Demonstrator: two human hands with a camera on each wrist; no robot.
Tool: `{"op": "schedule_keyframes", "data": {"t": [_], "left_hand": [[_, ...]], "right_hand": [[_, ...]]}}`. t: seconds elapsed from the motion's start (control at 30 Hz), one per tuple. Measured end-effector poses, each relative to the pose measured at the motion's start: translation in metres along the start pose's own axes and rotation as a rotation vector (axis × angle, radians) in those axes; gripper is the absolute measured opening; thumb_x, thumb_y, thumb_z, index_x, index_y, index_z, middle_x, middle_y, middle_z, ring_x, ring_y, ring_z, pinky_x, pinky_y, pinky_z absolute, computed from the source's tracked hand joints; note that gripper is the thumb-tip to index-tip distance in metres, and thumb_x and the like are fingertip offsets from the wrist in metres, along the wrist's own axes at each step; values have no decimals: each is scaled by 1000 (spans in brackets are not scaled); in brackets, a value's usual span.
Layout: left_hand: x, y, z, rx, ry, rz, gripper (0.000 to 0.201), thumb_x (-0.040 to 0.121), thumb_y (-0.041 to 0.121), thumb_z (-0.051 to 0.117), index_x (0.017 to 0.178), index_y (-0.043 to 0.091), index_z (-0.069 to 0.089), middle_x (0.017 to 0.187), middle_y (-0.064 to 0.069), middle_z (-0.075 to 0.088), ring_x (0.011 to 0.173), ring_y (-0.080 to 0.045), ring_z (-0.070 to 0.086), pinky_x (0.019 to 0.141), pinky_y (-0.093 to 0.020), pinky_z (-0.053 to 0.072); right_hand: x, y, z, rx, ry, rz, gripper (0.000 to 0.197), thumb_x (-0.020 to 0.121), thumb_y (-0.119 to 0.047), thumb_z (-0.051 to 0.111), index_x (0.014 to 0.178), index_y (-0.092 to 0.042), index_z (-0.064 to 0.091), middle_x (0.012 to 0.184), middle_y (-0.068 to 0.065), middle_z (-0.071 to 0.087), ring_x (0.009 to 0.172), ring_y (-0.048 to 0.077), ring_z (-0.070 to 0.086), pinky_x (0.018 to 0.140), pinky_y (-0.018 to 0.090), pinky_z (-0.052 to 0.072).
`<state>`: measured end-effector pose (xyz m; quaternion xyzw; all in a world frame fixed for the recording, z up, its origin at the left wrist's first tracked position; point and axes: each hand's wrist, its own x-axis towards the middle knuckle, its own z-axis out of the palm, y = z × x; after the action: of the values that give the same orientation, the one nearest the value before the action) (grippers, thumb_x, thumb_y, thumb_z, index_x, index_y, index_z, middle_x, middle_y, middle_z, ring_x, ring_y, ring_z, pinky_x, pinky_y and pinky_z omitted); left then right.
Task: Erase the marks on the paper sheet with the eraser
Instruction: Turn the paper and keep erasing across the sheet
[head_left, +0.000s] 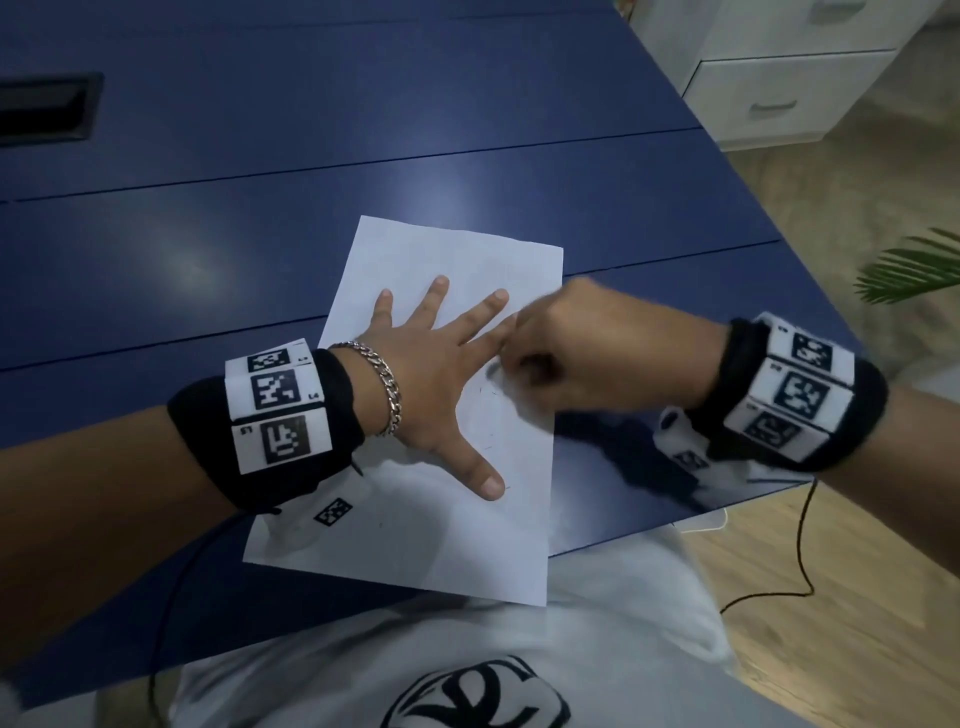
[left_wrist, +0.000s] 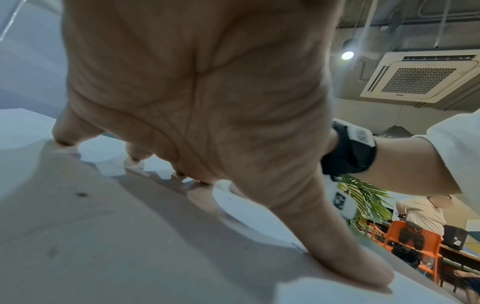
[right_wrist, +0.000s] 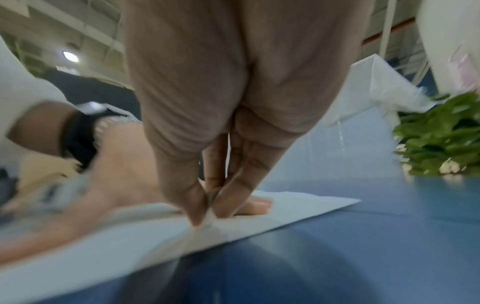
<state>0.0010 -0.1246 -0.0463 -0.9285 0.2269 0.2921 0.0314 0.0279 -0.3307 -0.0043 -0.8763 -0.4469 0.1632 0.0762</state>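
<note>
A white paper sheet (head_left: 415, 545) lies at a slant on the blue table (head_left: 311, 130). My left hand (head_left: 431, 374) presses flat on it with fingers spread (left_wrist: 197, 102). My right hand (head_left: 511, 364), blurred by motion, is at the sheet's right side beside the left index finger. Its thumb and fingers pinch together (right_wrist: 209, 211) on a small pale eraser (right_wrist: 209, 217) that touches the paper (right_wrist: 130, 246); most of the eraser is hidden. Faint thin pen marks (head_left: 488, 400) show on the sheet between the two hands.
The table's right edge runs close past my right wrist, with wood floor beyond. A white drawer unit (head_left: 779, 93) stands at the back right and a green plant (head_left: 914, 270) at the right. A black cable (head_left: 800, 545) hangs below the table edge. A dark slot (head_left: 47, 109) sits far left.
</note>
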Motion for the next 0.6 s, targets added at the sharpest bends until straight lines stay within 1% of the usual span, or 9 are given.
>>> {"op": "schedule_keyframes", "data": {"t": [0.07, 0.1, 0.17, 0.23, 0.3, 0.37, 0.43, 0.47, 0.6], "left_hand": [[0, 0, 1, -11, 8, 2, 166, 31, 113, 52, 153, 48, -38, 163, 21, -44, 156, -41, -31, 119, -80, -2], [0, 0, 1, -9, 10, 2, 166, 31, 113, 52, 153, 48, -39, 163, 21, -45, 156, -41, -31, 119, -80, -2], [0, 0, 0, 2, 3, 1, 166, 31, 113, 52, 154, 47, -37, 162, 22, -46, 156, -41, -32, 119, -80, -2], [0, 1, -1, 2, -5, -3, 167, 31, 113, 53, 154, 45, -36, 161, 22, -46, 156, -40, -32, 120, -79, -2], [0, 1, -1, -7, -3, -7, 166, 31, 113, 53, 154, 46, -36, 162, 22, -45, 156, -40, -32, 119, -80, -2], [-1, 2, -1, -12, -3, -11, 166, 32, 112, 54, 154, 47, -37, 163, 22, -44, 156, -41, -32, 119, -81, -1], [-1, 2, -1, -1, -2, -13, 166, 33, 112, 55, 153, 46, -38, 162, 22, -45, 156, -41, -32, 118, -81, 0], [-1, 2, -1, 0, -3, -13, 166, 33, 112, 54, 153, 46, -39, 162, 22, -45, 156, -41, -32, 118, -81, -1], [-1, 1, -2, -7, -11, -8, 166, 31, 113, 54, 153, 47, -39, 161, 23, -46, 156, -41, -32, 117, -82, 0]], "right_hand": [[-7, -18, 7, 42, -110, -67, 11, 85, -24, 66, 77, -19, 68, 74, -2, 64, 67, 20, 59, 62, 43, 54], [-7, -18, 5, 47, -135, -78, 11, 85, -24, 66, 76, -19, 67, 74, -2, 64, 66, 21, 59, 61, 43, 54], [-1, -2, -5, 25, -76, -16, 8, 85, -26, 65, 82, -21, 71, 74, -3, 66, 64, 19, 60, 63, 40, 54], [3, 13, -12, -14, 30, 60, 14, 86, -27, 65, 90, -23, 77, 75, -3, 69, 64, 16, 61, 66, 40, 56], [0, 7, -5, -20, 44, 70, 13, 85, -26, 64, 84, -22, 76, 72, -2, 67, 63, 18, 60, 65, 41, 55], [-11, -17, 8, 18, -34, 18, 14, 86, -28, 63, 75, -21, 69, 70, -2, 63, 61, 20, 58, 61, 42, 53], [-19, -31, 13, 60, -124, -12, 18, 90, -32, 65, 77, -21, 70, 72, -3, 62, 62, 19, 58, 60, 41, 53], [-18, -26, 11, 53, -128, -9, 18, 90, -33, 65, 79, -21, 71, 73, -3, 63, 63, 18, 59, 62, 40, 53], [-8, 10, -2, -29, 74, 105, 16, 87, -32, 66, 81, -19, 73, 74, -1, 68, 62, 17, 60, 65, 40, 56]]}}
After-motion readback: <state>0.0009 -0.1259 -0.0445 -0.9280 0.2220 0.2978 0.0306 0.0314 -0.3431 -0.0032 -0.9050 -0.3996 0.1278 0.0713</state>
